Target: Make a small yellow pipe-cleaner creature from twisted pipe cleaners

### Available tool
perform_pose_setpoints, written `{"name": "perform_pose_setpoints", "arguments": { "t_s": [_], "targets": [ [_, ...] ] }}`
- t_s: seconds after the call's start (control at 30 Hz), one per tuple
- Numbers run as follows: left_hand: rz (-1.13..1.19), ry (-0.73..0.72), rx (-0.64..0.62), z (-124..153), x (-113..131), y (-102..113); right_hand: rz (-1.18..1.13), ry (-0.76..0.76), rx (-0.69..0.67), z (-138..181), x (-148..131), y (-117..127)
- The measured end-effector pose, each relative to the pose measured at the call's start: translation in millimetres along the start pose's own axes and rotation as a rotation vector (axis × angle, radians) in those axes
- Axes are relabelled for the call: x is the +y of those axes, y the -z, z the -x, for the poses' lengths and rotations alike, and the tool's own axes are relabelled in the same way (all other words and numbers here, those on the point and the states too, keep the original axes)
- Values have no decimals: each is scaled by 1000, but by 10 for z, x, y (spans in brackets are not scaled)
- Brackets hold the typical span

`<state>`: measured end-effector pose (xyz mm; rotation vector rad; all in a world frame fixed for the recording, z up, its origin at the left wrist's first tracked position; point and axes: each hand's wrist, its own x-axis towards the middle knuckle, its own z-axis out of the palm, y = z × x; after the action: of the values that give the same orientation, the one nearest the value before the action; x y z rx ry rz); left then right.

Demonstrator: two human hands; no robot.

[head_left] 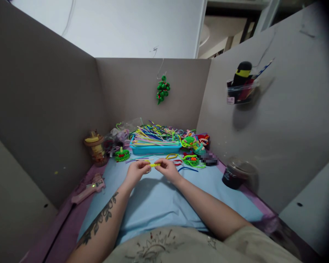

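My left hand point(137, 169) and my right hand point(166, 168) meet above the light blue mat point(153, 197), fingers pinched together. Between them stretches a short yellow pipe cleaner point(154, 165), with one end gripped in each hand. Just beyond my hands stands a turquoise tray point(154, 148) piled with several coloured pipe cleaners. Loose pipe cleaners and small fuzzy green figures point(191, 160) lie to the right of the tray, and another green figure point(122, 155) sits to its left.
Grey partition walls enclose the desk on three sides. A green bead ornament point(162, 90) hangs on the back wall. A pink glue gun point(89, 189) lies at left near a jar point(95, 147). A dark lidded cup point(234, 174) stands at right; a wall holder point(241, 87) hangs above.
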<state>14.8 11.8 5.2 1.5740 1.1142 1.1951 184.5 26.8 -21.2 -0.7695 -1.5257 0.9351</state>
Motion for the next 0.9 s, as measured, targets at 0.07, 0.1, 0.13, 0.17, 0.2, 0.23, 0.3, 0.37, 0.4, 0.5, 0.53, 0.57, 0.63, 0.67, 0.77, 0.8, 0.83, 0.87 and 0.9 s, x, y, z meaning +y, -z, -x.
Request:
{"name": "perform_pose_setpoints", "arguments": {
  "t_s": [0.07,0.1,0.13,0.17,0.2,0.23,0.3,0.37,0.4,0.5,0.53,0.57,0.63,0.67,0.77,0.8,0.83,0.87,0.9],
  "targets": [
    [-145,-127,20,31,-12,-23,-100,-97,-83,11,-12,-22],
    [-238,-197,23,47,-16,-32,-145,-134,-105,16,-17,-32],
    [-333,-259,21,63,-17,-38,-182,-161,-111,20,-20,-40],
    [-420,-308,14,76,-18,-41,-214,-177,-109,22,-23,-46],
    [-491,-342,10,86,-17,-41,-241,-186,-103,22,-24,-49],
    [-546,-365,9,92,-15,-39,-262,-195,-94,22,-24,-51],
    [-609,-390,21,93,-12,-34,-287,-220,-69,20,-24,-48],
    [-621,-408,30,87,-11,-29,-307,-256,-63,21,-25,-44],
    [-616,-419,28,84,-13,-28,-321,-277,-72,23,-25,-41],
    [-581,-439,26,78,-23,-29,-358,-328,-118,28,-26,-38],
    [-564,-433,32,77,-29,-30,-360,-336,-124,29,-27,-39],
    [-538,-416,37,74,-34,-32,-355,-333,-120,28,-30,-40],
    [-450,-353,56,65,-45,-39,-319,-291,-95,25,-45,-44],
    [-384,-307,67,59,-49,-44,-286,-257,-81,23,-58,-46],
    [-132,-113,74,36,-41,-58,-103,-114,-34,29,-114,-45],
    [-47,-37,64,31,-30,-59,-15,-49,-20,35,-133,-39],
    [31,37,46,27,-15,-57,76,31,-15,43,-150,-30],
    [101,107,27,26,3,-50,161,123,-18,50,-163,-17],
    [160,172,7,27,23,-39,233,219,-31,57,-170,-1]
  ]
}}
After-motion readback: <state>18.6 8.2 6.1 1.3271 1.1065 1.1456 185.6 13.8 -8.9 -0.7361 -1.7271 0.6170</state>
